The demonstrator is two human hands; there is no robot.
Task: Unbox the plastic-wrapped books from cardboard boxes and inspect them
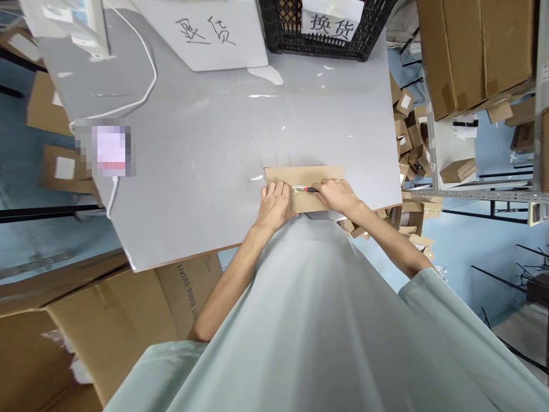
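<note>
A flat brown cardboard box (pixel 306 174) lies at the near edge of the grey table (pixel 206 160). My left hand (pixel 274 203) rests on the box's left end, fingers curled over its top and pressing it down. My right hand (pixel 338 193) is closed round a small knife with a red and black handle (pixel 309 189). The knife's blade lies along the taped seam of the box and points toward my left hand.
A black crate (pixel 283 28) with a handwritten label and a white board (pixel 206 34) with writing stand at the table's far edge. A white cable (pixel 141 97) runs across the left part. Many small cardboard boxes (pixel 409 131) lie heaped right of the table; large cartons (pixel 107 326) stand lower left.
</note>
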